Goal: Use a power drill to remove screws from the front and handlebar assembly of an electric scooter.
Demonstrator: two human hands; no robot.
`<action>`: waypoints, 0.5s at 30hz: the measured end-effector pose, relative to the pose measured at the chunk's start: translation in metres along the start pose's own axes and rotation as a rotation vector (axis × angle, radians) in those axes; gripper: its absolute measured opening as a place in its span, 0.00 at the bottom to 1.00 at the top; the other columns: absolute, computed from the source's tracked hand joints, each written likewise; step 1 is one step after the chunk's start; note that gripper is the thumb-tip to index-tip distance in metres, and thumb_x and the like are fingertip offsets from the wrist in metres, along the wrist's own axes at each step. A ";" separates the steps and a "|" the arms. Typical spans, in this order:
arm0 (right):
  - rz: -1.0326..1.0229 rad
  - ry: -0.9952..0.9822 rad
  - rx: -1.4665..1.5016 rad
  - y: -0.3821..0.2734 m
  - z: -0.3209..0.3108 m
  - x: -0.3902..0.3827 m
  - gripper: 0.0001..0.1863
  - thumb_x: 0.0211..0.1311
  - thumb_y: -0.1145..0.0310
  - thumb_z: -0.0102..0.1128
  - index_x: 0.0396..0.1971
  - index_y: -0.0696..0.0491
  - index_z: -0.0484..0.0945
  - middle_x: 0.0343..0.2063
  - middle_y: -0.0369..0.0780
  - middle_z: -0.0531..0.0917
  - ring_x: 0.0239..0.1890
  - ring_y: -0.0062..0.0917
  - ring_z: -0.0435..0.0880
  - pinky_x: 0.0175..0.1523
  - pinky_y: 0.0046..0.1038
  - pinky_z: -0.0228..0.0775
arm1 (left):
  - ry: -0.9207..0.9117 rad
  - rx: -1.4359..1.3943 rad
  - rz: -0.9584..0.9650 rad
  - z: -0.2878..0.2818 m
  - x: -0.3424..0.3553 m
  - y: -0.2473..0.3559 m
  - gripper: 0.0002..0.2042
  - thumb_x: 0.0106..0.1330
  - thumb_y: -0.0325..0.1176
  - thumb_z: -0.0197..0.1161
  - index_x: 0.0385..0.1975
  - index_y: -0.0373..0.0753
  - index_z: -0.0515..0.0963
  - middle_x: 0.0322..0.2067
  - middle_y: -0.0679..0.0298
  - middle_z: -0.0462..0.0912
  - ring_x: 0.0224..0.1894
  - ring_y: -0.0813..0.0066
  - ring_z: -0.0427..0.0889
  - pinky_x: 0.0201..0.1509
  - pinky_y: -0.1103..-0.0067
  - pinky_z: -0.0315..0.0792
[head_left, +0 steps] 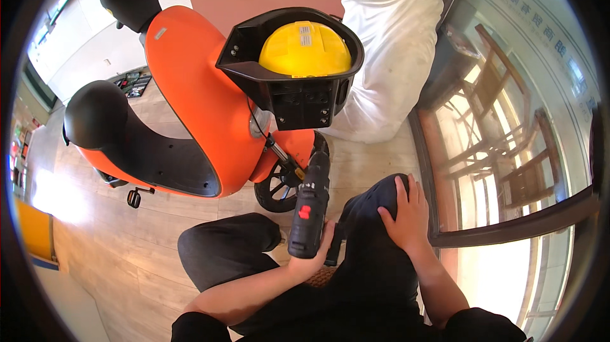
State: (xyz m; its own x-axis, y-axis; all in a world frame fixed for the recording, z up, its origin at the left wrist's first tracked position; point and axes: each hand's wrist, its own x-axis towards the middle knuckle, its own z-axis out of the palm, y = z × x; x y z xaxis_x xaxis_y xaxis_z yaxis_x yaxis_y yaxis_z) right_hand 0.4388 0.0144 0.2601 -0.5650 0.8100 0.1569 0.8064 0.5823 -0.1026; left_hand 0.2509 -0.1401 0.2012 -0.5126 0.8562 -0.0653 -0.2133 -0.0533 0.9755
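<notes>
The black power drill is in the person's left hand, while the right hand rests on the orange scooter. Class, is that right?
Not quite. The head view shows the right hand resting on the person's right knee, not on the orange scooter. The black power drill is in the left hand.

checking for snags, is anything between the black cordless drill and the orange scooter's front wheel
Nothing visible stands between the black cordless drill, held in the left hand, and the black front wheel: the drill's front end overlaps the wheel in view, though contact is unclear. The right hand rests on the right knee.
</notes>
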 end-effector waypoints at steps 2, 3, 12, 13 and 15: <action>-0.034 0.019 0.012 0.002 -0.002 -0.005 0.41 0.60 0.54 0.65 0.71 0.52 0.60 0.71 0.54 0.58 0.70 0.56 0.59 0.70 0.52 0.55 | -0.005 0.411 0.232 -0.011 -0.003 -0.014 0.09 0.65 0.24 0.64 0.43 0.35 0.76 0.26 0.63 0.79 0.25 0.71 0.80 0.33 0.75 0.74; -0.050 0.024 0.026 0.005 -0.002 -0.010 0.41 0.60 0.54 0.65 0.71 0.51 0.60 0.72 0.54 0.57 0.71 0.57 0.57 0.70 0.55 0.54 | 0.029 0.508 0.489 -0.010 0.004 -0.003 0.14 0.59 0.25 0.69 0.44 0.35 0.75 0.30 0.59 0.83 0.30 0.61 0.85 0.38 0.71 0.78; -0.131 -0.103 -0.013 -0.012 -0.019 -0.060 0.42 0.57 0.55 0.66 0.71 0.51 0.62 0.74 0.58 0.49 0.74 0.63 0.44 0.72 0.66 0.39 | 0.078 0.618 0.545 -0.023 0.009 -0.011 0.20 0.55 0.32 0.73 0.46 0.38 0.74 0.32 0.59 0.85 0.33 0.57 0.87 0.40 0.69 0.80; -0.166 -0.119 0.009 -0.017 -0.019 -0.070 0.40 0.57 0.53 0.65 0.70 0.48 0.66 0.74 0.59 0.49 0.75 0.63 0.43 0.71 0.69 0.36 | 0.131 0.055 0.316 -0.028 0.009 -0.046 0.20 0.55 0.32 0.73 0.46 0.37 0.74 0.32 0.59 0.85 0.33 0.57 0.87 0.39 0.69 0.80; -0.221 -0.169 -0.022 -0.024 -0.021 -0.097 0.39 0.56 0.52 0.66 0.68 0.46 0.68 0.74 0.58 0.50 0.75 0.63 0.43 0.71 0.71 0.35 | 0.150 -0.513 0.079 -0.032 0.011 -0.061 0.20 0.55 0.32 0.73 0.46 0.37 0.73 0.31 0.58 0.85 0.33 0.57 0.87 0.39 0.69 0.80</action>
State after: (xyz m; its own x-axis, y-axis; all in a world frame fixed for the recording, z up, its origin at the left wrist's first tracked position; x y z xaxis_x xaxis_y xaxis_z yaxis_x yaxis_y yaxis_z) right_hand 0.4773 -0.0794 0.2678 -0.7473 0.6645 0.0066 0.6629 0.7461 -0.0624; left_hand 0.2314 -0.1437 0.1347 -0.6490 0.7583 -0.0617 -0.5287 -0.3912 0.7533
